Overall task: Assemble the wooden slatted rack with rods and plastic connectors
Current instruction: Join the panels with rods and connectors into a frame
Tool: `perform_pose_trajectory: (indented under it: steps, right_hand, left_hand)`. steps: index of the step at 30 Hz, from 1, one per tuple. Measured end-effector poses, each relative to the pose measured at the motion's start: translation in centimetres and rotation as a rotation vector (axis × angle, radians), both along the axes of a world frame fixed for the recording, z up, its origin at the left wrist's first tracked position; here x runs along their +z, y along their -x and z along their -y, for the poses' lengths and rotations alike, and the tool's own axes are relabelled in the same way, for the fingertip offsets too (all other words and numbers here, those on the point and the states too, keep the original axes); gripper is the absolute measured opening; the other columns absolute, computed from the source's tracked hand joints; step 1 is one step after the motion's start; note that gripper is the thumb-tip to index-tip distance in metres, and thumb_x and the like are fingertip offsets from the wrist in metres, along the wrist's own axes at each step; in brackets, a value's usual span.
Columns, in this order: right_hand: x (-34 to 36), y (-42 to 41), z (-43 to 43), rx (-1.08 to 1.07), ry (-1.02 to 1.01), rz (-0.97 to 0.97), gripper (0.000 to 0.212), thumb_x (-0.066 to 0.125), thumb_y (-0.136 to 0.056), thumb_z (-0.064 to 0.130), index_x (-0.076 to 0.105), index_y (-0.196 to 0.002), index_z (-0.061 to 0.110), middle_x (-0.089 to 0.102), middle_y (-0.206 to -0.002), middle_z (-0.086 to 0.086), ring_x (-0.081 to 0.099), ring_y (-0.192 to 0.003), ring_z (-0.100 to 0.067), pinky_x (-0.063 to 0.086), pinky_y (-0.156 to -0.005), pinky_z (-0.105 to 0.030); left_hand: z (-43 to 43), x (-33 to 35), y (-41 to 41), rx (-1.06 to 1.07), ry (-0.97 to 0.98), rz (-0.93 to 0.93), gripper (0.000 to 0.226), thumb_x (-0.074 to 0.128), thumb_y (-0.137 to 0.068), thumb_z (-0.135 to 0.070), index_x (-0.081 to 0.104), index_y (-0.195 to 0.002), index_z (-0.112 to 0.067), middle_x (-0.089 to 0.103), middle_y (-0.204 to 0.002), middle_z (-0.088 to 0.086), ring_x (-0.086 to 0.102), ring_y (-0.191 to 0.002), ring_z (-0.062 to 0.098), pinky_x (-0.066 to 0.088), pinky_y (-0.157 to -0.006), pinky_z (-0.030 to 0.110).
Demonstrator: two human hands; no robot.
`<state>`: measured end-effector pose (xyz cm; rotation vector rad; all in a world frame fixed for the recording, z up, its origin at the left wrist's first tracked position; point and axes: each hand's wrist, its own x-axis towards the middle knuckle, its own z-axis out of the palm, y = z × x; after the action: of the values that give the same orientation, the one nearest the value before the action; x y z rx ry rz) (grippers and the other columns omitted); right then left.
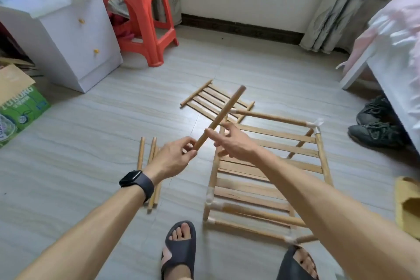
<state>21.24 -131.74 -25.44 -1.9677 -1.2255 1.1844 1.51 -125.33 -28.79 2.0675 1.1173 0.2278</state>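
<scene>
A half-built rack (pixel 268 191) lies on the floor (pixel 91 132) by sandalled feet, its corners joined by pale plastic connectors (pixel 210 196) and spare rods (pixel 141 154) lying to its left. Above it a person holds one rod (pixel 223 111) at a slant: the left hand (pixel 172 158) pinches its lower end while the right hand (pixel 234 143), fingers straight, touches it just above. With a loose slatted panel (pixel 204 100) lying beyond, the rod, gripped only at one end, could slip or swing wide, and a skewed push might pop the frame's joints.
</scene>
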Motion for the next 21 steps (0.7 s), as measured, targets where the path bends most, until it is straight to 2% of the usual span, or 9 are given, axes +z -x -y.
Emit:
perform_pose_trajectory:
  steps: [2,3,5,9,12,14,16,19,21]
  right_hand:
    - [2.5,-1.5,1.8,-0.189,-0.141,-0.131,0.054,0.057,-0.091,0.064,0.059,-0.114,0.015,0.07,-0.093,-0.008,0.07,-0.064,-0.018,0.051,-0.064,-0.033]
    - [3.4,-2.4,3.1,-0.26,-0.21,-0.134,0.043,0.055,-0.097,0.055,0.063,-0.101,0.013,0.068,-0.081,-0.005,0.064,-0.055,-0.016,0.049,-0.058,-0.032]
    - [4.6,-4.3,6.8,-0.347,-0.319,-0.095,0.041,0.053,-0.101,0.047,0.066,-0.09,0.01,0.067,-0.07,-0.003,0.06,-0.051,-0.015,0.046,-0.052,-0.029]
    - [5.0,-8.1,16.8,-0.536,-0.437,0.014,0.044,0.055,-0.098,0.047,0.067,-0.089,0.006,0.069,-0.068,-0.005,0.063,-0.053,-0.017,0.049,-0.052,-0.025]
    - [4.6,-10.3,24.4,-0.683,-0.415,0.15,0.044,0.055,-0.094,0.052,0.068,-0.087,0.011,0.071,-0.07,-0.003,0.066,-0.057,-0.015,0.055,-0.06,-0.031]
    - [4.0,-11.4,28.2,-0.748,-0.366,0.245,0.045,0.053,-0.093,0.056,0.068,-0.085,0.015,0.071,-0.07,0.0,0.067,-0.058,-0.012,0.056,-0.063,-0.034]
    - [3.6,-12.1,30.7,-0.77,-0.308,0.327,0.047,0.051,-0.091,0.06,0.068,-0.082,0.017,0.07,-0.068,0.001,0.067,-0.06,-0.011,0.056,-0.063,-0.035]
    - [3.1,-12.6,32.9,-0.771,-0.25,0.417,0.05,0.046,-0.088,0.064,0.066,-0.081,0.019,0.07,-0.068,0.001,0.066,-0.06,-0.011,0.056,-0.061,-0.033]
    - [2.5,-12.8,33.5,-0.76,-0.248,0.435,0.048,0.047,-0.089,0.063,0.065,-0.08,0.019,0.07,-0.067,-0.002,0.066,-0.059,-0.013,0.057,-0.062,-0.038]
  left_hand:
    - [1.6,2.5,-1.8,-0.098,-0.063,0.002,0.018,0.059,-0.1,-0.033,0.062,-0.118,-0.034,0.067,-0.109,-0.011,0.064,-0.096,0.008,0.054,-0.083,0.032]
    - [2.5,3.7,-2.8,-0.149,-0.085,0.01,0.018,0.059,-0.1,-0.033,0.063,-0.118,-0.035,0.067,-0.108,-0.01,0.064,-0.095,0.008,0.054,-0.083,0.031]
    - [4.2,5.5,-5.0,-0.287,-0.141,-0.023,0.022,0.058,-0.1,-0.036,0.062,-0.122,-0.036,0.066,-0.11,-0.01,0.062,-0.097,0.009,0.056,-0.086,0.036]
    - [8.0,6.9,-9.4,-0.63,-0.439,-0.399,0.048,0.053,-0.1,-0.046,0.044,-0.145,-0.034,0.056,-0.132,-0.006,0.056,-0.116,0.019,0.053,-0.094,0.042]
    - [11.6,5.3,-12.8,-0.742,-0.536,-0.499,0.052,0.052,-0.101,-0.042,0.041,-0.149,-0.024,0.051,-0.142,0.002,0.048,-0.128,0.026,0.046,-0.104,0.044]
    - [14.0,3.6,-15.3,-0.783,-0.534,-0.527,0.055,0.047,-0.103,-0.045,0.035,-0.152,-0.024,0.038,-0.157,0.004,0.033,-0.144,0.028,0.031,-0.117,0.048]
    - [15.8,1.8,-17.9,-0.775,-0.521,-0.541,0.063,0.039,-0.103,-0.051,0.021,-0.159,-0.028,0.015,-0.168,0.003,0.01,-0.154,0.028,0.012,-0.124,0.054]
    - [17.8,-1.3,-20.4,-0.66,-0.378,-0.504,0.07,0.027,-0.103,-0.06,-0.001,-0.161,-0.032,-0.008,-0.169,-0.002,-0.01,-0.155,0.026,-0.002,-0.124,0.056]
    - [18.7,-3.6,-20.5,-0.563,-0.26,-0.502,0.072,0.018,-0.101,-0.066,-0.011,-0.159,-0.035,-0.02,-0.166,-0.005,-0.018,-0.153,0.023,-0.006,-0.123,0.057]
